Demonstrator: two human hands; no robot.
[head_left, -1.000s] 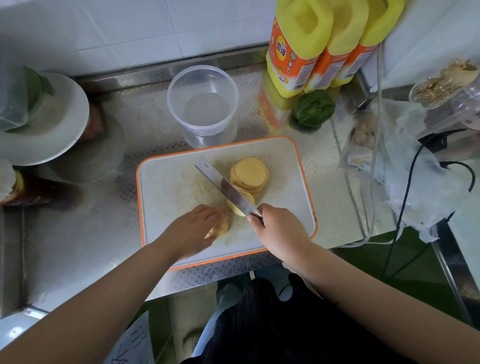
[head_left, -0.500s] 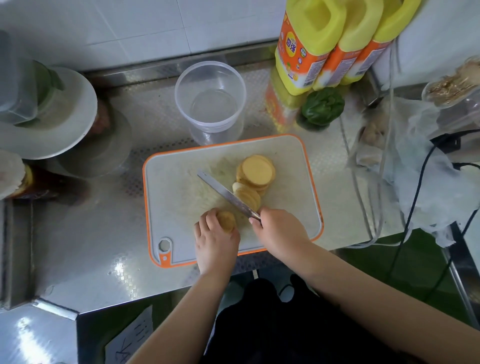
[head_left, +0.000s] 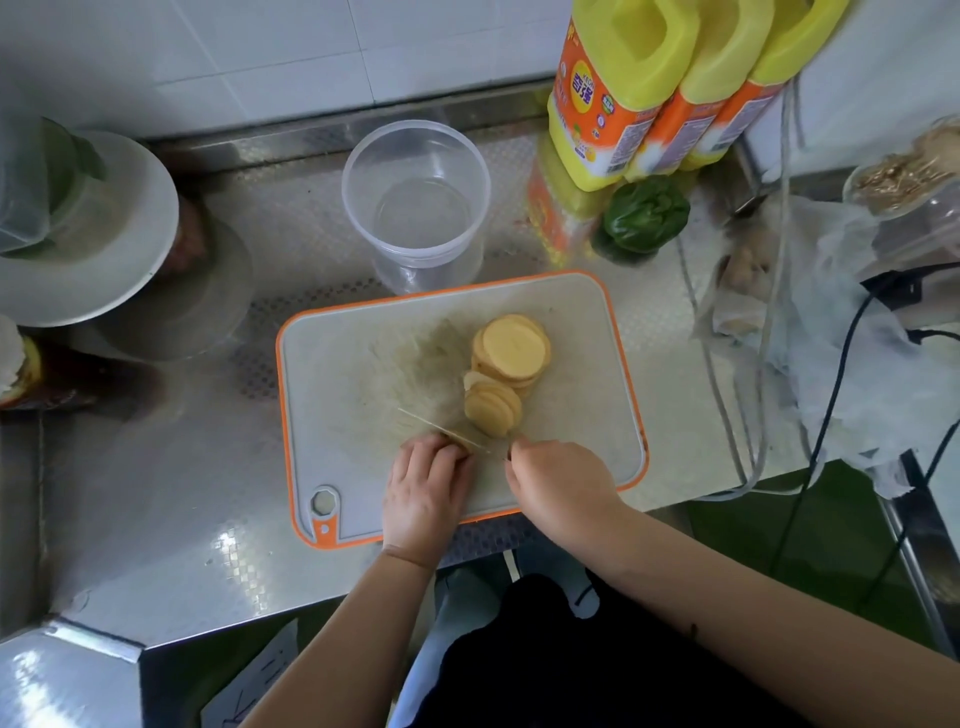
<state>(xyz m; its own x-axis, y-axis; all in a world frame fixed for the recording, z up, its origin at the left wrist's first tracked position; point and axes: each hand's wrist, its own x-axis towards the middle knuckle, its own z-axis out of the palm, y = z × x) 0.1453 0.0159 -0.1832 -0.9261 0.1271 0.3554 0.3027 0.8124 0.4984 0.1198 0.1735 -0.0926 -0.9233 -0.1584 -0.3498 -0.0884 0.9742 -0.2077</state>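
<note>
Slicing is the step in hand. A pale yellow peeled potato is being cut into rounds on the white plastic cutting board with an orange rim (head_left: 363, 364), which lies on the stainless steel bench (head_left: 156, 493).

The last stub of the potato (head_left: 464, 446) is pinned to the board near its front edge by the curled fingers of the left hand (head_left: 423, 493). Only a sliver of the stub can be seen past the fingertips.

The steel kitchen knife (head_left: 447, 432) is gripped at the handle by the right hand (head_left: 558, 483), whose fingers are closed round it. The blade is seen nearly edge-on and appears to be held upright, cutting edge down, right against the left fingertips. Its long axis runs diagonally across the board: the handle lies at the near right and the tip points away and to the left.

A fanned row of cut slices (head_left: 492, 410) lies just behind the blade. A neat stack of larger rounds (head_left: 516, 347) touches it farther back.

Little of the potato seems to be left. The next cut calls for the left fingertips to be tucked back from the edge, since the stub is short and could slip or roll. Whether the blade has already gone through cannot be told.

A clear round plastic tub (head_left: 415, 202) stands behind the board.
</note>
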